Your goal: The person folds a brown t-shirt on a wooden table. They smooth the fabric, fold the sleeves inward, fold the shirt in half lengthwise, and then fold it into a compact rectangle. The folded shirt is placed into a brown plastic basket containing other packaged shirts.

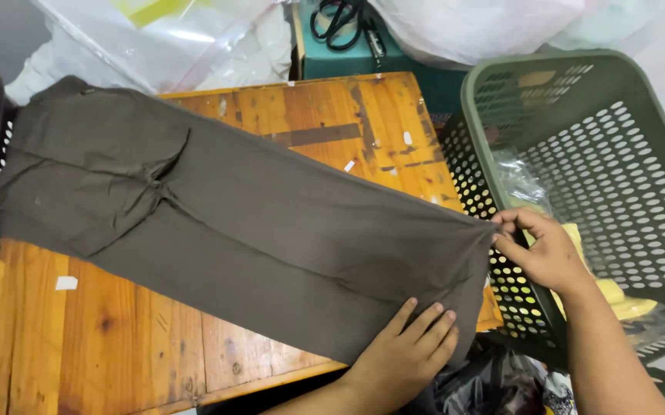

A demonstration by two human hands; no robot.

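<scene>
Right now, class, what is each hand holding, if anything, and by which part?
The right hand pinches the grey-brown trousers at the far corner of the leg end. The left hand lies flat on the near corner, pressing rather than gripping.

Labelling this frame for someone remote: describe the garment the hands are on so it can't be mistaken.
Start from the wooden table in the middle of the view. Across it, from a dark basket at far left to the green perforated basket at right, lies a pair of trousers. It is the only brown-grey cloth there, with the left hand flat on its near end and the right hand pinching its corner.
</scene>
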